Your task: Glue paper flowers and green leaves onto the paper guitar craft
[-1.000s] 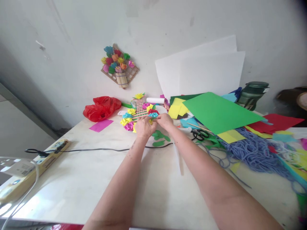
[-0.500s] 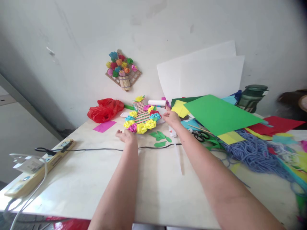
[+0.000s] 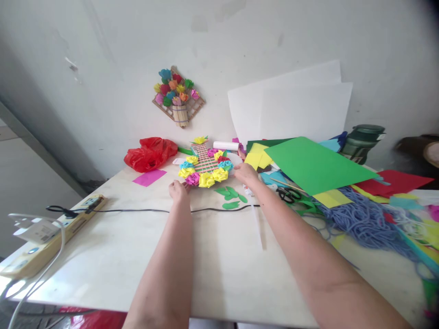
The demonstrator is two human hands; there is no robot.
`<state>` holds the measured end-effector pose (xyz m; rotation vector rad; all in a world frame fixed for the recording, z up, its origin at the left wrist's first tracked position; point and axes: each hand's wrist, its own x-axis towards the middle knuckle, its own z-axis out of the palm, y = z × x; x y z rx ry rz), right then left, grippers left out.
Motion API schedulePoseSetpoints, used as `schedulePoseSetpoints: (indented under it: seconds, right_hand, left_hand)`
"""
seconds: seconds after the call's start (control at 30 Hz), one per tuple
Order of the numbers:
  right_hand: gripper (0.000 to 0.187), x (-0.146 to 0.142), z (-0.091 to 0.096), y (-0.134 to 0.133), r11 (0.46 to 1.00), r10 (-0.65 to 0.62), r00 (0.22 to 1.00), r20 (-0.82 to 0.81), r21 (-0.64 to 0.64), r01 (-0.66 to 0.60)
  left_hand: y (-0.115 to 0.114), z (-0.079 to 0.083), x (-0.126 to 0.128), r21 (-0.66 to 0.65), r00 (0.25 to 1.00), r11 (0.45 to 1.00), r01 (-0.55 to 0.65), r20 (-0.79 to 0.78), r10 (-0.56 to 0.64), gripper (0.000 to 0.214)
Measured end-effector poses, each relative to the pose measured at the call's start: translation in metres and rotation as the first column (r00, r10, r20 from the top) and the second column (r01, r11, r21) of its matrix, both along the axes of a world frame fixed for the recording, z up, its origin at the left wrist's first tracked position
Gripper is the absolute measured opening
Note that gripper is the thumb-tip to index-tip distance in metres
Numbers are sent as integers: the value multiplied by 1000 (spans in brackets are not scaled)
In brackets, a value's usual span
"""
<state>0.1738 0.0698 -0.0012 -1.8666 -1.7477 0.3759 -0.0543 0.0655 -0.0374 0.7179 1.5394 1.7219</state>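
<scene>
A craft piece [image 3: 205, 165], a striped stick mat ringed with yellow, pink, blue and red paper flowers, lies at the far middle of the white table [image 3: 219, 274]. My left hand [image 3: 179, 189] is at its lower left corner beside a pink flower, fingers curled onto the edge. Fingers pinched, my right hand [image 3: 244, 174] holds the craft's right edge. Several green paper leaves [image 3: 230, 196] lie just in front of the craft, between my hands.
A black cable [image 3: 137, 211] runs from a power strip [image 3: 58, 227] on the left. Red bag [image 3: 151, 152] and pink slip [image 3: 149, 177] sit back left. Scissors [image 3: 287, 194], coloured sheets [image 3: 315, 164], blue yarn [image 3: 366, 220] and a dark jar [image 3: 362, 141] crowd the right. A flower decoration [image 3: 178, 98] hangs on the wall.
My hands left the top of the craft. The left one dropped flat to the table, then came to the lower left corner; the right one moved to the right edge.
</scene>
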Motion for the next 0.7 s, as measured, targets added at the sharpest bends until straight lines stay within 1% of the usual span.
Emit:
schedulePoseSetpoints:
  seconds: [0.1, 0.17, 0.23, 0.3, 0.33, 0.4, 0.47, 0.53, 0.6, 0.7]
  right_hand:
    - [37, 0, -3, 5, 1000, 13, 1000, -13, -21, -14]
    - [34, 0, -6, 9, 999, 17, 1000, -25, -29, -18]
    - [34, 1, -6, 10, 1000, 14, 1000, -21, -26, -14]
    - [35, 3, -5, 8, 1000, -1, 1000, 3, -22, 1]
    - [36, 3, -3, 7, 1000, -13, 1000, 15, -23, 14]
    - [38, 5, 0, 2, 999, -45, 998, 40, -27, 46]
    - [38, 6, 3, -3, 997, -72, 995, 72, -21, 74]
    - [39, 6, 4, -5, 995, -105, 989, 105, 5, 105]
    - [39, 8, 3, -4, 990, -139, 982, 124, 37, 136]
    - [39, 10, 0, 0, 986, -166, 977, 130, 52, 161]
  left_hand:
    - [-1, 7, 1, -17, 969, 999, -27, 244, 30, 28]
    - [-3, 8, 3, 13, 947, 999, 48, 317, -50, 25]
    - [-4, 6, 4, 44, 934, 984, 172, 311, -177, 18]
    - [-5, 4, 4, 67, 912, 961, 267, 305, -275, 13]
    - [-6, 3, 4, 81, 900, 950, 302, 305, -312, 13]
    - [-8, 4, 4, 108, 871, 927, 359, 318, -374, 20]
    - [-10, 6, 3, 132, 838, 910, 394, 355, -414, 28]
    - [-11, 8, 3, 145, 814, 902, 408, 390, -431, 30]
    - [-11, 8, 3, 152, 805, 898, 413, 400, -438, 30]
    - [-9, 6, 4, 144, 812, 889, 434, 365, -455, 30]
